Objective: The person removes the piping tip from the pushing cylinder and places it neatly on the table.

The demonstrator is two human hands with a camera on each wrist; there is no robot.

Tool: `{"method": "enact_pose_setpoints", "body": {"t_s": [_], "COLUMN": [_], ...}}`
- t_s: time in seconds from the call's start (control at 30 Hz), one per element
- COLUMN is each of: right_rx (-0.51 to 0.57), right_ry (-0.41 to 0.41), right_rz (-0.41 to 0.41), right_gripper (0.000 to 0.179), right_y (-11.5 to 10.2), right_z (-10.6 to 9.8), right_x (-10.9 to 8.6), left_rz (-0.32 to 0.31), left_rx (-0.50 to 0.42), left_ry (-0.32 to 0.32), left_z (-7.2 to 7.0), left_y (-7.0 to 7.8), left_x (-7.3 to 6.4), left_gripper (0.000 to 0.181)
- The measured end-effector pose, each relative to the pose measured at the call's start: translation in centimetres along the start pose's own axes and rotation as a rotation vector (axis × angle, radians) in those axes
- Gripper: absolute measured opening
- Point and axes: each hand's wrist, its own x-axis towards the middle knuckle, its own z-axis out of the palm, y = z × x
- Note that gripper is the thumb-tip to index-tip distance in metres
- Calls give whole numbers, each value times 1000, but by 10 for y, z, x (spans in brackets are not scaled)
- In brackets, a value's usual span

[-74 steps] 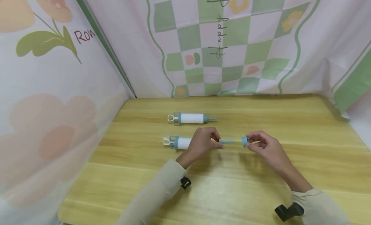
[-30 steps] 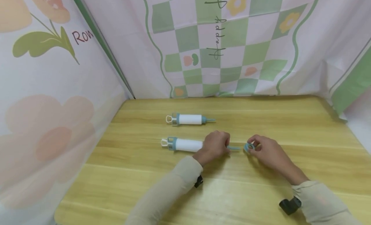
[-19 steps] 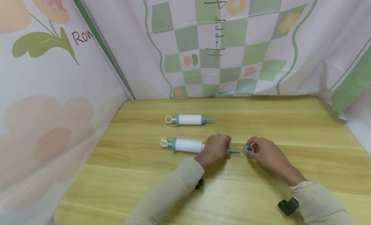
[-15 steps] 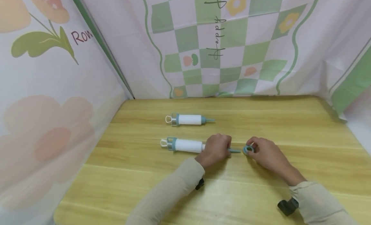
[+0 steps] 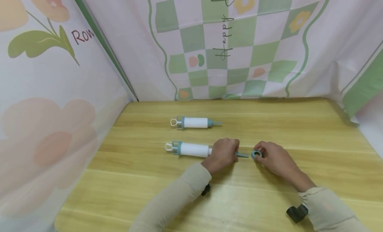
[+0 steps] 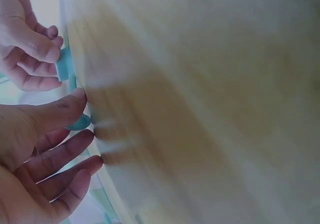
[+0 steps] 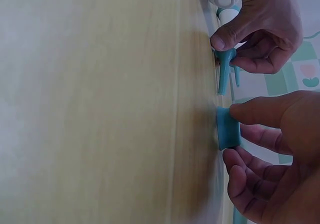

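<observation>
Head view shows the person's right hand [image 5: 276, 159] gripping, with thumb and fingers, a short teal ring of probably hard plastic [image 7: 229, 129], to the right of a smooth white cylindrical tube [image 5: 193, 149]. The left hand [image 5: 224, 153] pinches a teal nozzle with wide base and thin straight stem [image 7: 224, 73], just past the right end of the tube; the stem points toward the ring and does not touch it. Whether this hand also touches the tube, I cannot tell.

Both small parts should be light and stiff, I judge, and their smooth surface may slip a little. The ring is best taken by its outer wall, so its hole is free; the nozzle by its base, because the thin stem could bend.

At the left end of the tube are a teal slotted collar [image 5: 179, 148] and a white loop handle [image 5: 169, 147]. Beyond the tube lies a similar white-and-teal syringe-shaped thing [image 5: 195, 122]. Under the tube is a yellowish wood-grain table [image 5: 245, 195]; well behind it hangs a green-and-white checked cloth [image 5: 242, 59].
</observation>
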Motion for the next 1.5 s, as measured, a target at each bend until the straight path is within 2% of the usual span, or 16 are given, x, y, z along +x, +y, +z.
{"method": "enact_pose_setpoints", "body": {"t_s": [0.2,0.43,0.63,0.8,0.97,1.1,1.3,1.5], "right_rx": [0,-16,-14,-19,-17,-21,-18,-9], "right_ry": [14,31,37,48,62,79,104,137], "right_rz": [-7,1,11,6,-18,-40,-67,-137], "right_gripper": [34,39,40,40,41,41,40,39], "right_y": [-6,-15,-21,-27,-37,-43,-49,-53], "right_z": [-1,-3,-6,-8,-10,-13,-18,-22], "right_x": [3,5,7,11,16,18,16,17], "left_rz": [-21,-43,-63,-54,-55,-53,-32,-73], "left_rx": [7,-39,-36,-28,-19,-17,43,-2], "left_ry": [-3,-39,-19,-5,-2,13,35,40], "left_z": [-3,-6,-11,-17,-28,-40,-54,-71], "left_y": [-4,-8,-10,-11,-15,-23,-42,-65], "left_x": [-2,-4,-5,-6,-11,-16,-20,-28], "left_gripper": [31,32,36,36,38,39,40,41]}}
